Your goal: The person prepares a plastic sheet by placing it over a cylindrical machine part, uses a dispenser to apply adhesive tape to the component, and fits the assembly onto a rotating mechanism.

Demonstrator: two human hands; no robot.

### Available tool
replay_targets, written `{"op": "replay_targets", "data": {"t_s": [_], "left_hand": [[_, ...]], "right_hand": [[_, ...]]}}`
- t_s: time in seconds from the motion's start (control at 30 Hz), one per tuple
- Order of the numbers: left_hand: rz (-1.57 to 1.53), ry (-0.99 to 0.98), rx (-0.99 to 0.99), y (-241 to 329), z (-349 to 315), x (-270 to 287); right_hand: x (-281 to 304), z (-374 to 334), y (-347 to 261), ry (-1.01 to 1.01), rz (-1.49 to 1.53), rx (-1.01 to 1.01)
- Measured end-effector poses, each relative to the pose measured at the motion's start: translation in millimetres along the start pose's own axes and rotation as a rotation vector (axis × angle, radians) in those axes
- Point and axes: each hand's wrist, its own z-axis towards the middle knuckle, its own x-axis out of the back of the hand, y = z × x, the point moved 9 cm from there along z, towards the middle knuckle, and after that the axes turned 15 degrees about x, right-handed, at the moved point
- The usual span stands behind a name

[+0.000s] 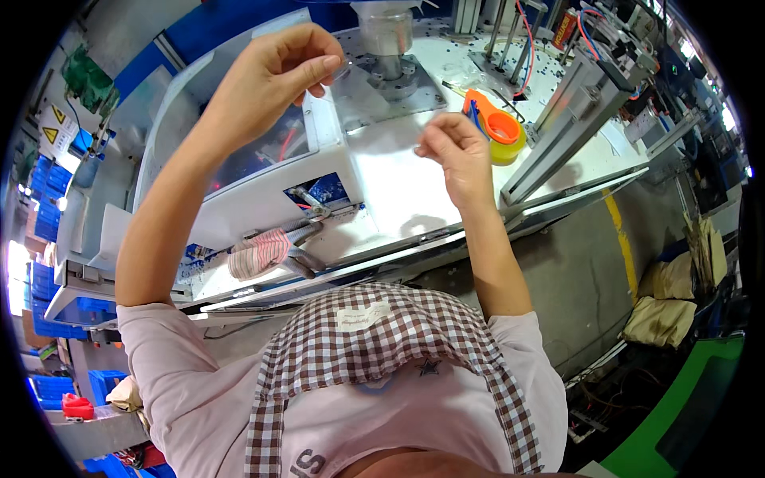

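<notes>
My left hand (291,70) is raised over the edge of the white machine housing (331,159), thumb and fingers pinched together. A faint clear bit shows at its fingertips, too small to name. Lower and to the right, my right hand (460,151) hangs above the white worktop (390,187) with its fingers closed, slightly blurred. Whatever it holds, if anything, I cannot make out. Between and beyond the hands, a metal base plate (410,105) carries a clear cylinder (386,33). An orange tape dispenser (504,126) with a yellow roll (507,151) stands just right of my right hand.
A striped cloth (259,253) and grey metal handles (303,261) lie at the worktop's front left. An aluminium frame (566,131) rises on the right. Small dark bits are scattered over the far worktop. Red tubing (526,52) runs near metal rods.
</notes>
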Motion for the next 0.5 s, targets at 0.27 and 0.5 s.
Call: {"op": "replay_targets", "data": {"t_s": [0.27,0.5], "left_hand": [[-0.137,0.15,0.25,-78.3,16.0,15.3],[-0.126,0.281,0.277,-121.0,49.1,29.7]], "right_hand": [[8.0,17.4,6.7,-0.034,-0.234,0.075],[9.1,54.8,25.9,-0.069,-0.202,0.043]]}}
